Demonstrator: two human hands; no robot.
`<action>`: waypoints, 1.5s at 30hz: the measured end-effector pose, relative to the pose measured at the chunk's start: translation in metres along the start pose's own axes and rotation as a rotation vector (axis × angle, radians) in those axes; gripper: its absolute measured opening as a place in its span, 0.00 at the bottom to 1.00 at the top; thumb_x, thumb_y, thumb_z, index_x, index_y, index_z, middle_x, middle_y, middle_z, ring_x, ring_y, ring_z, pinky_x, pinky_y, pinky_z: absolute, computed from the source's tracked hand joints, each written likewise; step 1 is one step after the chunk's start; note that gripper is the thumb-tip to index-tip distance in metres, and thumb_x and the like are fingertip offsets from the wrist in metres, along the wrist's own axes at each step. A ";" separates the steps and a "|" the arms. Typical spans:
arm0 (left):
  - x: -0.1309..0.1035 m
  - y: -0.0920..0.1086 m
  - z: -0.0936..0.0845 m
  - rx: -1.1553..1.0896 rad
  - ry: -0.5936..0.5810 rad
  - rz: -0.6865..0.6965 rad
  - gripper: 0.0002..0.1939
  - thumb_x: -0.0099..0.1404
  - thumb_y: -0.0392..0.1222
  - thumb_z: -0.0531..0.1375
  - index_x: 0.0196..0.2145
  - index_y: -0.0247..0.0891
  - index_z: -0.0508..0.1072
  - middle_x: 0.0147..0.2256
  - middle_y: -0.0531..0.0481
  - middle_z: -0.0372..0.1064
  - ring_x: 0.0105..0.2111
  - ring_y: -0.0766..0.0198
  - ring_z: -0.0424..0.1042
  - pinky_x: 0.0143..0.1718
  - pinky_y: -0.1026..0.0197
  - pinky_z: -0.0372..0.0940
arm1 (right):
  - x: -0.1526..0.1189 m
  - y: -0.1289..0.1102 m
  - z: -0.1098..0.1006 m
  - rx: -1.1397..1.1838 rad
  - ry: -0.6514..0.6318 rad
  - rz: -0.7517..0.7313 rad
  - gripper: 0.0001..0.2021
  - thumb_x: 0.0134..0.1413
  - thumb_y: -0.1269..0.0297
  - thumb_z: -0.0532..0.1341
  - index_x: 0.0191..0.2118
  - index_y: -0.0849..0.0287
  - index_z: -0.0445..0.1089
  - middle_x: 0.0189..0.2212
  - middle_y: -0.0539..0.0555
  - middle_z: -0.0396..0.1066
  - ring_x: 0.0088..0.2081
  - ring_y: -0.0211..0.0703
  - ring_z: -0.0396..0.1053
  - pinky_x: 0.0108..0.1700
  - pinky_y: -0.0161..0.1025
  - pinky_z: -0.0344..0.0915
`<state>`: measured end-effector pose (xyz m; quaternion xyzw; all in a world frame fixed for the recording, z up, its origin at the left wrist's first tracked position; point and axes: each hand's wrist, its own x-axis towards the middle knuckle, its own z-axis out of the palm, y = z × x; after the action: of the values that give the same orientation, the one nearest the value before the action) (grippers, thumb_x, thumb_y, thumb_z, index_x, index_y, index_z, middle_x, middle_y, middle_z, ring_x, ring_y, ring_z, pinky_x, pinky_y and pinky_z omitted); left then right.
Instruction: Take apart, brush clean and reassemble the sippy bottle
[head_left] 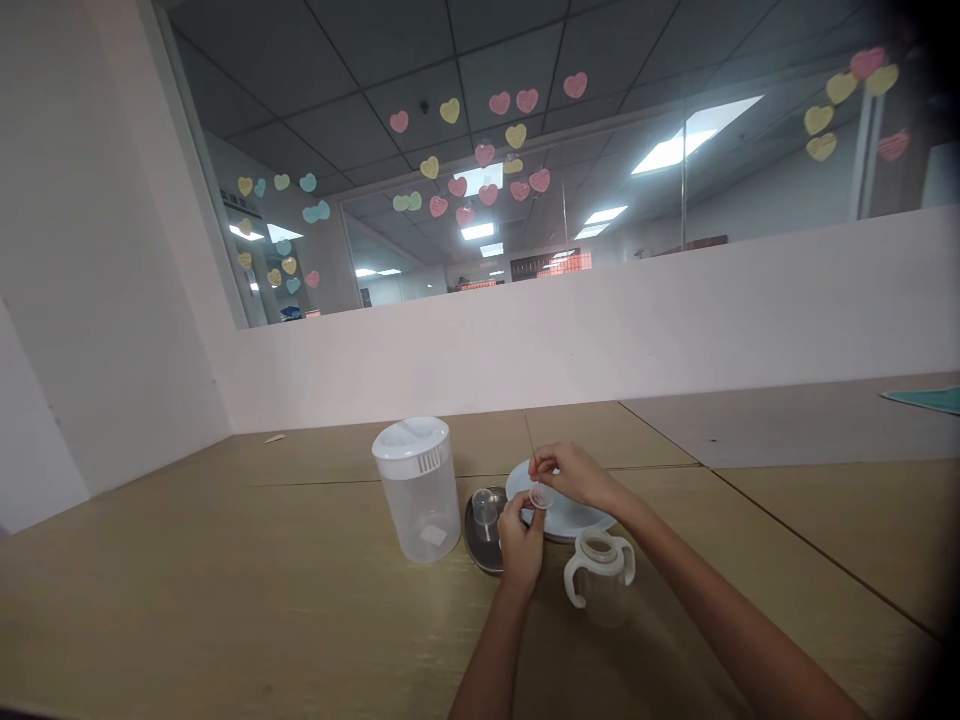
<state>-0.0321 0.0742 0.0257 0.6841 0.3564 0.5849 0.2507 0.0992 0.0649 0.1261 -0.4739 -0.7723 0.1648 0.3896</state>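
Note:
My left hand (523,540) is closed, pinching a small clear round plastic piece (541,496) by its edge. Just above it, my right hand (571,474) is closed in a pinch on a thin stick (531,438), whose upper end points up; its lower end meets the round piece, and what exactly it touches there is too small to tell. Both hands hover over a pale blue plate (577,520), partly hidden by them. A clear bottle with a white two-handled collar (600,548) stands uncapped below my right forearm.
Left of my hands, a dark metal tray (474,550) holds a small clear cup (484,507). A tall translucent pitcher with a white lid (416,490) stands beside it. Behind the wooden tabletop (300,580) rises a wall with a window. A teal item (926,399) lies far right.

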 end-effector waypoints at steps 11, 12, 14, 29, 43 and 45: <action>0.002 0.000 0.000 -0.033 0.033 -0.014 0.11 0.60 0.46 0.56 0.36 0.37 0.73 0.31 0.49 0.72 0.32 0.61 0.69 0.36 0.62 0.61 | -0.002 -0.005 -0.003 -0.165 0.047 -0.001 0.09 0.41 0.74 0.56 0.27 0.59 0.73 0.25 0.51 0.74 0.29 0.37 0.70 0.32 0.31 0.60; 0.002 0.000 0.000 -0.036 0.033 -0.014 0.11 0.60 0.46 0.56 0.36 0.37 0.73 0.32 0.49 0.73 0.33 0.61 0.69 0.36 0.62 0.61 | -0.003 -0.005 -0.002 -0.184 0.039 0.006 0.09 0.41 0.73 0.56 0.27 0.59 0.73 0.25 0.51 0.74 0.29 0.37 0.69 0.32 0.31 0.59; 0.003 -0.001 0.000 -0.038 0.032 -0.011 0.11 0.60 0.45 0.56 0.36 0.37 0.73 0.33 0.49 0.73 0.33 0.61 0.69 0.36 0.62 0.62 | -0.003 -0.005 0.000 -0.224 0.031 0.023 0.09 0.41 0.72 0.57 0.27 0.58 0.74 0.25 0.51 0.74 0.29 0.37 0.68 0.31 0.31 0.57; 0.001 -0.008 0.003 0.093 -0.001 0.030 0.08 0.58 0.42 0.56 0.29 0.36 0.73 0.29 0.49 0.70 0.32 0.62 0.65 0.35 0.61 0.58 | -0.021 -0.054 -0.005 -0.271 0.211 -0.042 0.28 0.61 0.51 0.42 0.16 0.60 0.61 0.13 0.48 0.58 0.18 0.33 0.53 0.24 0.33 0.45; 0.005 -0.001 -0.002 -0.012 -0.005 0.105 0.10 0.60 0.42 0.55 0.29 0.37 0.75 0.31 0.48 0.73 0.34 0.61 0.68 0.38 0.61 0.60 | -0.007 -0.004 0.023 -0.902 -0.057 -0.342 0.18 0.55 0.74 0.52 0.53 0.70 0.62 0.33 0.63 0.72 0.31 0.44 0.68 0.28 0.35 0.53; 0.005 0.002 -0.003 -0.010 -0.002 0.107 0.10 0.60 0.42 0.55 0.30 0.37 0.75 0.32 0.48 0.73 0.35 0.61 0.68 0.39 0.60 0.60 | -0.005 0.003 0.028 -0.884 -0.074 -0.335 0.18 0.56 0.74 0.51 0.52 0.70 0.62 0.32 0.62 0.72 0.31 0.43 0.68 0.29 0.35 0.54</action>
<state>-0.0341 0.0768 0.0303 0.7015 0.3162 0.5985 0.2228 0.0814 0.0652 0.1037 -0.4571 -0.8476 -0.2279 0.1440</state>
